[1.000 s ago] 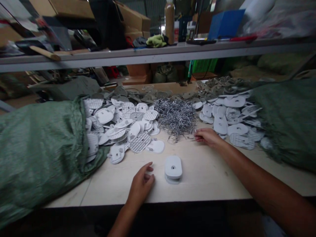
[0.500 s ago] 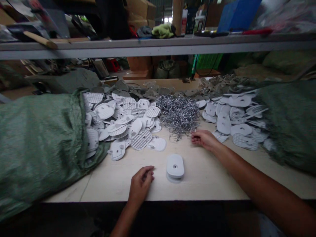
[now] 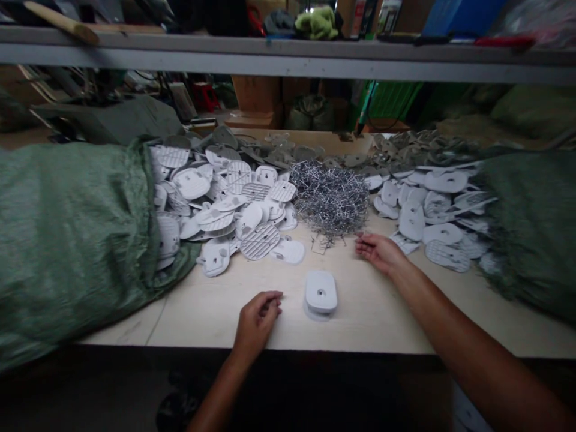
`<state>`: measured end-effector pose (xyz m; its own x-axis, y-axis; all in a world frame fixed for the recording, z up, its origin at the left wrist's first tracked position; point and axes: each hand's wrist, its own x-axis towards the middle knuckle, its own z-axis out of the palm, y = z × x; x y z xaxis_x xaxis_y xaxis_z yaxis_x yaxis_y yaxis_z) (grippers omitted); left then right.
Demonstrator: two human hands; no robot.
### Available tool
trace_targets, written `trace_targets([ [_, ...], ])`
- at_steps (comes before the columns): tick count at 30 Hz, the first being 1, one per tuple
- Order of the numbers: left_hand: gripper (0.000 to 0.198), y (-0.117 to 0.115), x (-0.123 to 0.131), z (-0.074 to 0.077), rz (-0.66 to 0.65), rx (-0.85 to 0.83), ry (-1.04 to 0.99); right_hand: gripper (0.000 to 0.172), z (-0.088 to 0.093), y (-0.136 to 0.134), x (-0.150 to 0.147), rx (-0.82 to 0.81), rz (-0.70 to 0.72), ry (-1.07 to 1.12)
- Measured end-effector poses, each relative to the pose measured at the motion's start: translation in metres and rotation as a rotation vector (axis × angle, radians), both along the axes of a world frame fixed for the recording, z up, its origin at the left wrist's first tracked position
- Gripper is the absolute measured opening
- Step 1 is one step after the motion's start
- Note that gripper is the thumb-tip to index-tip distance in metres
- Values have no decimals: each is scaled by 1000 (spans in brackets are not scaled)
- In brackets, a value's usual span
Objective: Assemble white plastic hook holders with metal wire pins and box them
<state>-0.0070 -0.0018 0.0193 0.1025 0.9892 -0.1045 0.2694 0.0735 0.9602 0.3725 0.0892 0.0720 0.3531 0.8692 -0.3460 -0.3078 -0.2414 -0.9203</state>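
Observation:
A small stack of white, rounded plastic plates [image 3: 321, 290] with a hole in the top one sits on the table before me. To its left rests my left hand [image 3: 258, 319], its fingers loosely bent, thumb apart, with nothing seen in it. My right hand [image 3: 380, 254] is palm-up at the near right edge of a heap of thin bent metal wire pieces [image 3: 330, 198]. Its fingers are slightly curled and apart, and I see nothing in them. Some loose wires [image 3: 321, 243] lie at the heap's front.
White ribbed and smooth plates [image 3: 258, 241] are piled to the left, and more white plates [image 3: 411, 221] to the right. Green woven sacks [image 3: 81, 240] flank both sides. Greyish parts [image 3: 405, 150] lie behind. A shelf edge [image 3: 288, 63] crosses above the table [image 3: 360, 324].
The view has tipped downward, so the table appears higher. My right hand has drawn back slightly from the wire heap. My left hand and the plate stack keep their places.

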Motion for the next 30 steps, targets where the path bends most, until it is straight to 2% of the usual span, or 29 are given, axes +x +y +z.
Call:
trace_targets([
  [4, 28, -1, -1, 0, -12, 1, -5, 10, 4, 10, 14, 23, -45, -37],
  [6, 28, -1, -1, -2, -16, 8, -12, 8, 7, 8, 16, 20, -23, -69],
  [9, 29, 0, -2, -3, -14, 8, -18, 9, 8, -4, 13, -7, 38, -144],
  [12, 31, 1, -1, 0, -15, -15, -39, 10, 8, -27, 7, 29, 54, -285],
  [14, 34, 0, 1, 7, -5, -48, -73, 16, 9, -50, -2, 111, 201, -546],
  [17, 35, -7, 9, 25, -7, -102, -131, 27, 15, -90, -22, 265, 572, -1041],
  [20, 30, -18, 22, 48, -119, -73, -116, 36, 25, -123, -49, 309, 833, -1234],
  [23, 23, -28, 38, 66, -311, 63, -37, 39, 34, -142, -74, 301, 974, -1297],
  [25, 23, -33, 45, 70, -394, 146, -21, 37, 39, -149, -89, 297, 1053, -1344],
  [27, 22, -37, 50, 69, -405, 209, -29, 33, 42, -153, -99, 304, 1104, -1404],
  [30, 16, -40, 52, 63, -348, 267, -38, 28, 42, -156, -111, 329, 1094, -1492],
])
